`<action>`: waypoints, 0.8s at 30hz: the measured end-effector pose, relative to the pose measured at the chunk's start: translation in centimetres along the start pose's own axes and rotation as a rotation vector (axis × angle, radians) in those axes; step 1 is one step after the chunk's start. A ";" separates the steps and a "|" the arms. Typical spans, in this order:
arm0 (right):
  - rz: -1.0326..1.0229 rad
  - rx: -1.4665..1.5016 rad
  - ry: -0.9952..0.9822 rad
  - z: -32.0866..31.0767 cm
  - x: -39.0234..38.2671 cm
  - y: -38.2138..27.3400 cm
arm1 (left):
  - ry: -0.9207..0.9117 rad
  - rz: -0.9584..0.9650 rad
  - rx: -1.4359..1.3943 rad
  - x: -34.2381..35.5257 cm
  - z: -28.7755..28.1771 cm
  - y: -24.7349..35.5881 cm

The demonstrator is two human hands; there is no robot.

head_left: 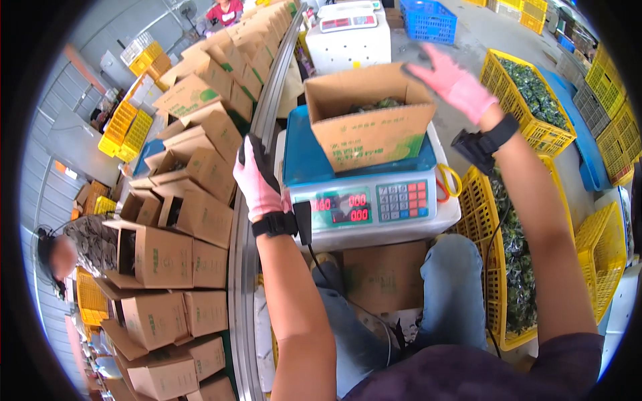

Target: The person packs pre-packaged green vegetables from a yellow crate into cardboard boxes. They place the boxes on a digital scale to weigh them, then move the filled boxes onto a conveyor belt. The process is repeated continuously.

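Note:
An open cardboard box [368,134] with dark green contents sits on the blue pan of a white digital scale [404,200] at the centre. My left hand [257,180], in a pink glove with dark palm, is open just left of the scale beside the metal rail, fingers pointing up, holding nothing visible. My right hand [455,83], in a pink glove, is open with fingers spread, at and above the box's upper right corner, holding nothing.
Cardboard boxes [157,314] line the metal rail [241,301] on the left; two co-workers [93,250] are beyond. Yellow crates [481,254] of green packs stand right. A second scale [348,40] and a blue crate [428,23] are ahead. My knees are below the scale.

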State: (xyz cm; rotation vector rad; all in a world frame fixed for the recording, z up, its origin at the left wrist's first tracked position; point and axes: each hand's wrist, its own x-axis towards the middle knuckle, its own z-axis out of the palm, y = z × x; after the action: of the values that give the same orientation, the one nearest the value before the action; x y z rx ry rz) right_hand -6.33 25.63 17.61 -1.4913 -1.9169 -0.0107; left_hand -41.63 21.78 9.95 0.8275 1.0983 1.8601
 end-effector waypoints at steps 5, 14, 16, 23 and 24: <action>-0.141 0.217 0.000 -2.2 0.4 0.6 | 0.002 0.077 -0.039 0.0 -1.6 1.3; -0.117 0.062 -0.055 -4.5 -1.1 -4.2 | -0.008 0.275 0.092 -0.4 -2.5 2.3; -0.147 0.143 -0.157 -4.6 -1.5 -5.3 | -0.040 0.293 0.146 -0.8 -2.3 2.5; -0.052 0.504 -0.515 -3.2 -0.9 -9.0 | -0.412 0.315 0.346 -3.9 2.6 2.0; -0.072 0.422 -0.526 -3.2 -0.1 -8.3 | -0.439 0.325 0.398 -4.2 3.7 1.8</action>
State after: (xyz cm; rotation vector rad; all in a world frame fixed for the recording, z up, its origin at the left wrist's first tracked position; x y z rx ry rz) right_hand -11.79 21.43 23.31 -1.2083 -2.1945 0.7738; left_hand -37.19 18.88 12.55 1.6396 1.1060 1.6079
